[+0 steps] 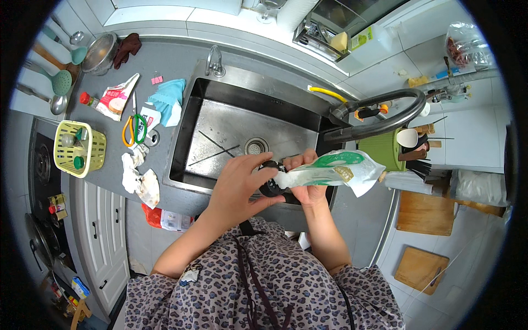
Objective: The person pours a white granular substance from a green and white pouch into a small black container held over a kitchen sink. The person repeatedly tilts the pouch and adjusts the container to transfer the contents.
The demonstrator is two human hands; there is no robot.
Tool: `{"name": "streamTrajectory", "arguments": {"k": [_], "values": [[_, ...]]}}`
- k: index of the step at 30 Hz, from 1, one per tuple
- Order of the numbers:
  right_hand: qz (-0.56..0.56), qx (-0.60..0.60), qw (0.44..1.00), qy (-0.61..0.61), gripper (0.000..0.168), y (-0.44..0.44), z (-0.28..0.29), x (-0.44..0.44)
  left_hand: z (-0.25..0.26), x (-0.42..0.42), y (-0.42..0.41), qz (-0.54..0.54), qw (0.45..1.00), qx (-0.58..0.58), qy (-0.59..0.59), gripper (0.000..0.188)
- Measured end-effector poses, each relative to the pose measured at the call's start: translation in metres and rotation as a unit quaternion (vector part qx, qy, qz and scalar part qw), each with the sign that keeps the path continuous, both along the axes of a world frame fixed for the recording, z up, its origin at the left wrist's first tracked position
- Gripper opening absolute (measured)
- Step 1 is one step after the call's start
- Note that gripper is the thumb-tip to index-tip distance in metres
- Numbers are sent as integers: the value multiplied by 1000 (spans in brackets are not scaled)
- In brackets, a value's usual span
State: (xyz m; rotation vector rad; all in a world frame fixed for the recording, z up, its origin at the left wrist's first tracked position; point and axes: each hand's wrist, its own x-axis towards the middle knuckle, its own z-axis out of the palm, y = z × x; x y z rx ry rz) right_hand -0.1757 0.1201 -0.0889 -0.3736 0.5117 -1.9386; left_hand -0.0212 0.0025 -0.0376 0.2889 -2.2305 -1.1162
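Observation:
My left hand [237, 183] grips a small round black container [270, 189] over the front of the sink, its fingers curled around the rim. My right hand [311, 194] holds a white and green plastic bag [330, 163] that bears printing. The bag's open mouth is tilted towards the container and touches or nearly touches it. White granules [284, 180] show at that mouth, and white bits dot the black rim. How full the container is cannot be seen. Under my hands lies a stainless steel sink [222, 119] with two dark chopsticks [218, 144] crossed in it.
Orange and green handled scissors [134, 128], a blue cloth [167, 99], a food packet [117, 99] and crumpled tissues [131, 171] lie on the left counter. A yellow basket [97, 150] stands at its edge. The dark faucet [383, 119] arches at right beside a green utensil holder [379, 148].

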Motion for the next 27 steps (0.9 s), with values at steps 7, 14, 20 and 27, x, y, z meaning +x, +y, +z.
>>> {"name": "streamTrajectory", "arguments": {"k": [7,14,20,27], "values": [[-27,28,997,64,27,-4,32,7,-2,0,-2,-6,998,-56,27,40],[-75,40,988,126,25,0,40,12,1,6,1,6,998,-43,40,43],[-85,23,985,145,25,-1,47,16,-7,3,0,4,993,-38,115,51],[-72,24,983,169,27,-1,56,20,0,7,1,1,996,-39,83,48]]}}
